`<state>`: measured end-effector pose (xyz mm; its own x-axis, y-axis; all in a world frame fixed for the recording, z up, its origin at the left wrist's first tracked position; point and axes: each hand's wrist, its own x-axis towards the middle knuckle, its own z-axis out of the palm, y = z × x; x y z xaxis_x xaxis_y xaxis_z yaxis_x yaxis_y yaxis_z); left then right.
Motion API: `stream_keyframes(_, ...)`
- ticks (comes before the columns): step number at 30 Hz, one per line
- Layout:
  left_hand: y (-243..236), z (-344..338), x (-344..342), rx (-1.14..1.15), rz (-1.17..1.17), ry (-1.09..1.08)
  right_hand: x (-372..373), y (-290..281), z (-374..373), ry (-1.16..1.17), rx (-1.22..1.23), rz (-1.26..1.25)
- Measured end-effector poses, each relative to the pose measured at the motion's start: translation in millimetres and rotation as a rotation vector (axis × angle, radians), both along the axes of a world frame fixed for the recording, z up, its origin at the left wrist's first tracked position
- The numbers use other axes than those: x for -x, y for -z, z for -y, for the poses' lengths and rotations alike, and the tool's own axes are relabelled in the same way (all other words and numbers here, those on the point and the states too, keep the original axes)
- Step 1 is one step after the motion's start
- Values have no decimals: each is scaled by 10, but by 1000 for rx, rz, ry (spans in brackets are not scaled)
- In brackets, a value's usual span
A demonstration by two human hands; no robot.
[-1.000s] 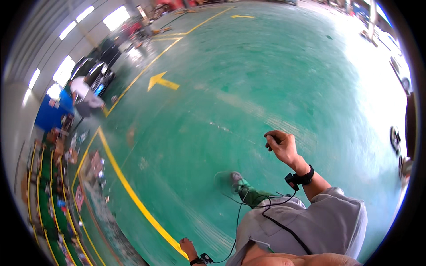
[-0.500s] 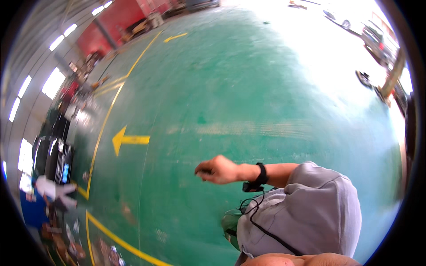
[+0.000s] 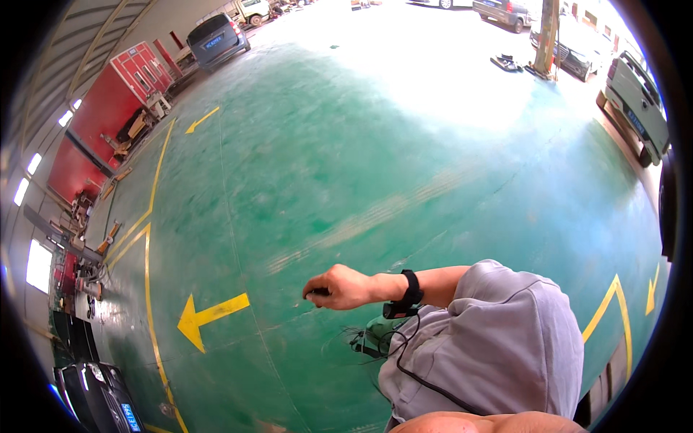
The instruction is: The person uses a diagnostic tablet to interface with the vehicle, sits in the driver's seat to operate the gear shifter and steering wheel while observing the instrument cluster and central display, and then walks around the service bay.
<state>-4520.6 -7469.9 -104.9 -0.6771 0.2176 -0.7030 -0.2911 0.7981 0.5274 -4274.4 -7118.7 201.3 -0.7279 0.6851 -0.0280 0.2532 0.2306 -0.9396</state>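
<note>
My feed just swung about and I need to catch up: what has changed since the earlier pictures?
The view has turned right: the large yellow arrow and black car slid down and left, and a grey van came fully into view. The right hand moved leftward in the picture; the left hand dropped out of view. No grasp or release can be made out. The right hand stays curled.

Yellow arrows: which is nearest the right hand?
The large arrow, just left of the right hand; the small arrow lies farther up the view, the other arrow near its right rim.
</note>
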Motion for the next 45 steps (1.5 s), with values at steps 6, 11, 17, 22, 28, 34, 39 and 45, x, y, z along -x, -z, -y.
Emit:
stream_keyframes(6, 317, 88, 605, 46, 129, 30, 917, 422, -33, 121, 105, 7)
stream_keyframes(11, 554, 208, 1258, 90, 197, 7, 2198, 687, -58, 35, 124, -26)
stream_keyframes(17, 781, 142, 1990, 117, 222, -72, 3359, 600, 147, -325, -37, -165)
stream_keyframes(22, 1017, 503, 2557, 131, 220, -203, 4004, 630, 174, -446, -6, -167)
stream_keyframes(28, 512, 1200, -133, 265, 265, -371, 2296, -289, -1118, -400, 298, -29)
stream_keyframes(34, -386, -604, 93, 47, -776, -57, 2215, -868, -1592, -347, 152, -418)
stream_keyframes(39, -1643, -2843, 551, -453, -425, 210, 2542, -1178, -2223, -422, 301, -981)
stream_keyframes(45, -1502, -3413, 425, -542, -215, 569, 3471, -1309, -2560, -813, 504, -1157)
